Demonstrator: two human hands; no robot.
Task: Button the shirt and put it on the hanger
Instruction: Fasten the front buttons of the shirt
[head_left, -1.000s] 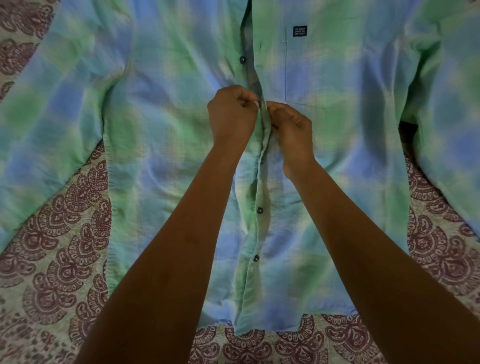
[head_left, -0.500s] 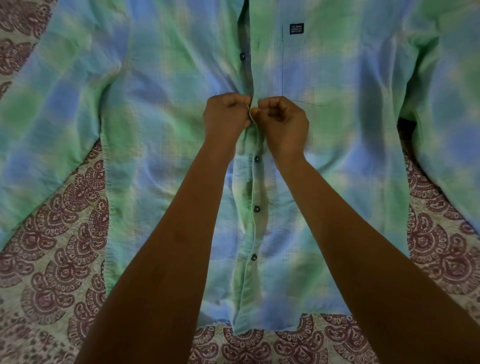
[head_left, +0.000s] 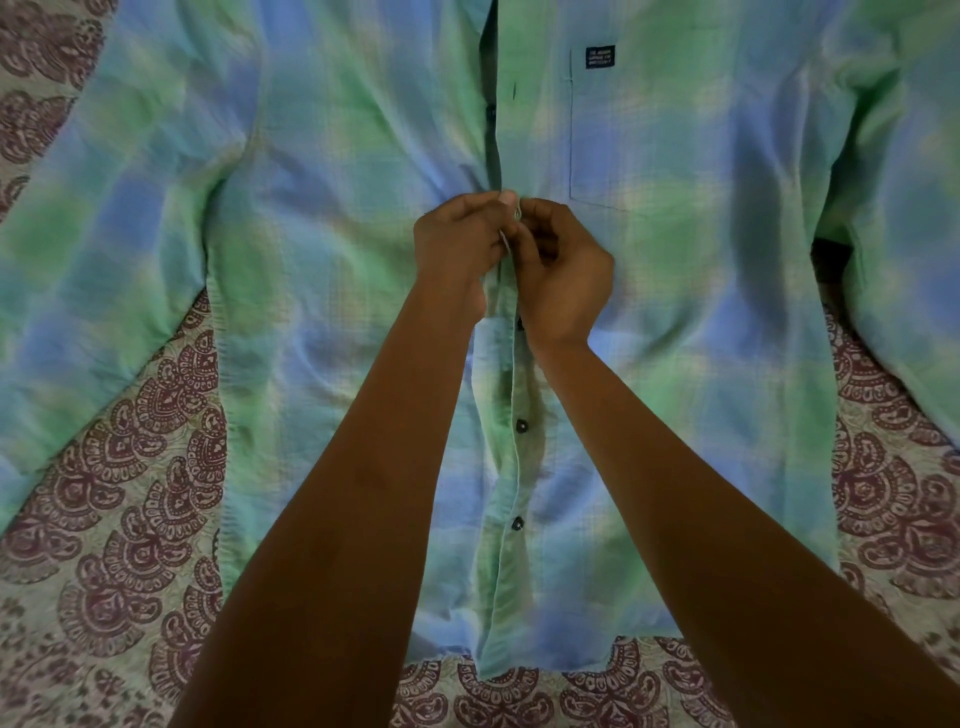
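A green and blue checked shirt (head_left: 322, 218) lies spread flat, front up, with its sleeves out to both sides. My left hand (head_left: 460, 241) and my right hand (head_left: 563, 270) meet at the front placket at mid-chest and pinch its two edges together. The button between my fingers is hidden. Below my hands, dark buttons (head_left: 521, 426) sit fastened down the placket. Above my hands the placket gapes slightly, with one dark button (head_left: 490, 110) showing at its left edge. No hanger is in view.
The shirt rests on a pale bedcover (head_left: 119, 499) printed with maroon paisley shapes. A chest pocket with a small dark label (head_left: 600, 57) is on the right half of the shirt.
My hands stay at the same spot on the placket. My fingers have shifted their pinch on its edges, and the right hand's fingers have loosened from a tight fist.
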